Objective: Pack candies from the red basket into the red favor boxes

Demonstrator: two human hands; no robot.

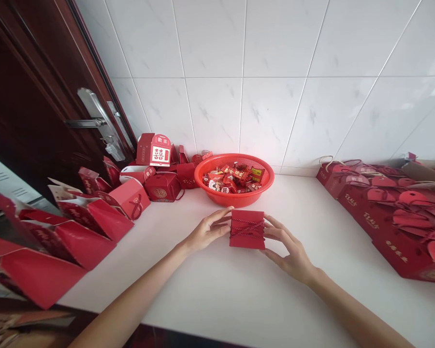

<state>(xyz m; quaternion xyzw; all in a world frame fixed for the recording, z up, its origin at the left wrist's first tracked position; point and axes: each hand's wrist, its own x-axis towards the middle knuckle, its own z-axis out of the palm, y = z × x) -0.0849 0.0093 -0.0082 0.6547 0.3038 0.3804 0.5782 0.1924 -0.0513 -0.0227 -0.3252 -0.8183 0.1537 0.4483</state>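
Between my two hands is a small red gift box (247, 241), with twisted dark red cord (247, 227) lying across it. My left hand (208, 229) grips the box's left edge, thumb and fingers against it. On the opposite edge, my right hand (288, 249) holds it with bent fingers, the thumb at the near corner. Just behind the box stands a red plastic basket (235, 199) heaped with wrapped sweets (235, 179). The underside of the box is hidden.
Several red gift boxes (163, 186) crowd the left side of the white table (217, 299). Along the right stand rows of red boxes (377, 217) with cord handles. A tiled wall (275, 111) closes off the back, and a dark door (39, 72) is at left.
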